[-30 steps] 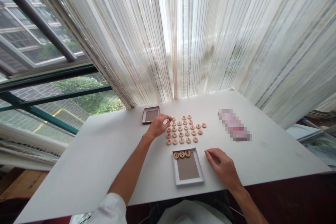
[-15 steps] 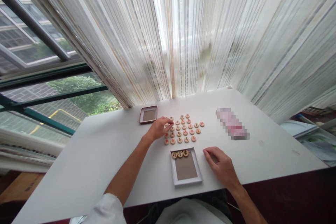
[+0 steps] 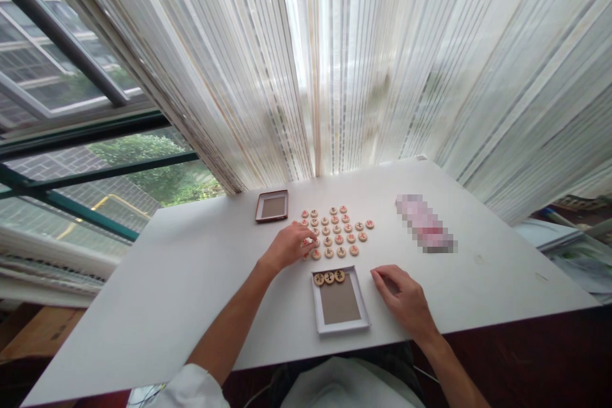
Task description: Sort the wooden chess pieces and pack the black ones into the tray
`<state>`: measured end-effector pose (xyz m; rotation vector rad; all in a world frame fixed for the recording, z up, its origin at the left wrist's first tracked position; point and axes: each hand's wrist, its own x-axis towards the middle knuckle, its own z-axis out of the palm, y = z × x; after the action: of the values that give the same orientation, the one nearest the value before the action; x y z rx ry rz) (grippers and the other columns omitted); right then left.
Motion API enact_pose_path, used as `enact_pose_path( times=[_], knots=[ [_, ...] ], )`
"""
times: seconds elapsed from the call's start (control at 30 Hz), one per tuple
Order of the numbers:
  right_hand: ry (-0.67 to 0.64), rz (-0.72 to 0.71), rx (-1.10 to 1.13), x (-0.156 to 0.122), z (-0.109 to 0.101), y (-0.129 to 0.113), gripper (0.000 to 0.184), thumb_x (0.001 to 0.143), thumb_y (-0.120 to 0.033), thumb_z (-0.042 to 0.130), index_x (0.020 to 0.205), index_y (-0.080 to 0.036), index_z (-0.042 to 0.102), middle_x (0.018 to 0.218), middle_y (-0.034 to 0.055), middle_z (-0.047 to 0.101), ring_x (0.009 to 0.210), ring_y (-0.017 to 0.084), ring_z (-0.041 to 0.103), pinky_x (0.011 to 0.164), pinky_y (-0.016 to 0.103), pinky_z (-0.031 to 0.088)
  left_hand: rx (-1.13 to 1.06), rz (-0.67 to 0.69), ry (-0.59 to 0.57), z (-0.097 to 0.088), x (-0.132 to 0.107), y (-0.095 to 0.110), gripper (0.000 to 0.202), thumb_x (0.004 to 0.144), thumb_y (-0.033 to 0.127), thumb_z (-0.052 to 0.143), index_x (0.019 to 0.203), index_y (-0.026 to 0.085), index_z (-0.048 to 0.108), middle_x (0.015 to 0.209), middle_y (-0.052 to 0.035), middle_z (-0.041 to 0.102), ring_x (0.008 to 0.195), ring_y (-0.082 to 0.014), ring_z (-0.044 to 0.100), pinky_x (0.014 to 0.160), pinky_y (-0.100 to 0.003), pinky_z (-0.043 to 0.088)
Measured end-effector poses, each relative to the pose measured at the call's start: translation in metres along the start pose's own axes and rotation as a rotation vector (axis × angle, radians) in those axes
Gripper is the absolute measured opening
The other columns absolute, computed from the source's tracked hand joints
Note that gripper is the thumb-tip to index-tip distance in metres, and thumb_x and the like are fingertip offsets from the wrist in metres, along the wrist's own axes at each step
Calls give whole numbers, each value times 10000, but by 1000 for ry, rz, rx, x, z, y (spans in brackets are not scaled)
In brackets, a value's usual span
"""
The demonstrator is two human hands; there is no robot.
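Note:
Round wooden Chinese chess pieces [image 3: 338, 238] with red or black characters lie in rows on the white table. My left hand [image 3: 287, 245] is low over the left side of these rows, fingers apart, its fingertips by a black-marked piece [image 3: 316, 242]. Whether they touch it is hard to see, and the hand covers some of the neighbouring pieces. Closer to me is a shallow white box tray [image 3: 316, 312] with three black-marked pieces [image 3: 329, 277] along its far inner edge. To the right of this tray, my right hand [image 3: 401, 296] rests on the table, fingers curled and closed.
A brown-rimmed box lid [image 3: 259, 209] lies at the table's far left. A blurred pink item [image 3: 423, 223] is on the right part of the white table [image 3: 482, 223]. Striped curtains [image 3: 363, 64] hang along the far edge, with a window [image 3: 71, 108] on the left.
My left hand has drawn nearer to me, from the upper rows to the lower left ones, and its fingers have parted. Pieces at the top left are uncovered. My right hand stays put.

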<state>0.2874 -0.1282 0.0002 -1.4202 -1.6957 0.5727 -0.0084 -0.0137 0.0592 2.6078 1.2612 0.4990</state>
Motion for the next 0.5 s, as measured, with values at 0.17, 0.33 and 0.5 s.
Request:
enact_pose_path(
  times=[0.17,0.33,0.5],
  knots=[
    [5,-3,-8,0,0,0,173,962,-363,547,939,-245,671,965,51,722,924,251,665,856,385,509,7,64,-26,-2,12,21,130,921,321,632,949,239,729,953,-32,739,925,-193,655,884,-305,479],
    [7,-2,-5,1,0,-1,179,963,-362,545,936,-237,671,960,54,721,915,246,669,845,377,516,34,201,-111,12,29,49,120,908,297,642,959,238,734,957,-33,742,928,-204,653,846,-307,485],
    [15,2,10,1,-1,-3,198,970,-359,530,928,-233,677,954,63,725,898,245,677,840,377,530,49,211,-124,22,36,56,94,881,274,666,903,228,745,888,-43,741,897,-217,655,805,-309,491]
  ],
)
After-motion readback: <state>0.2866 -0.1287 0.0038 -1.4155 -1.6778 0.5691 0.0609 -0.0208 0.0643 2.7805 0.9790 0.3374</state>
